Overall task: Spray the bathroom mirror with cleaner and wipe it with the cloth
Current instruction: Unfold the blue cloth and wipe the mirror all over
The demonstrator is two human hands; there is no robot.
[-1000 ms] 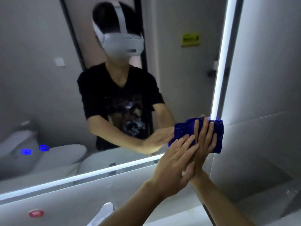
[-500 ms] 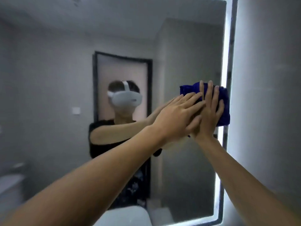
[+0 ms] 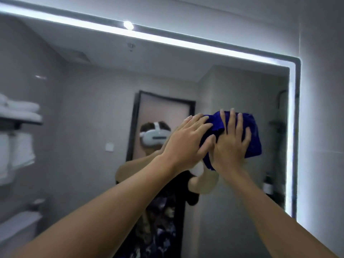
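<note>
Blue cloth point(image 3: 252, 135) pressed to mirror point(image 3: 74, 127) under both flat hands.

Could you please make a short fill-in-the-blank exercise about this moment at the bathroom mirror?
1. Both hands press a cloth of ____ colour against the mirror.
2. The left hand and the right hand lie on it with ____ fingers.
3. The cloth is near the mirror's ____ edge, beside the lit strip.

Missing words: blue; straight; right
</note>
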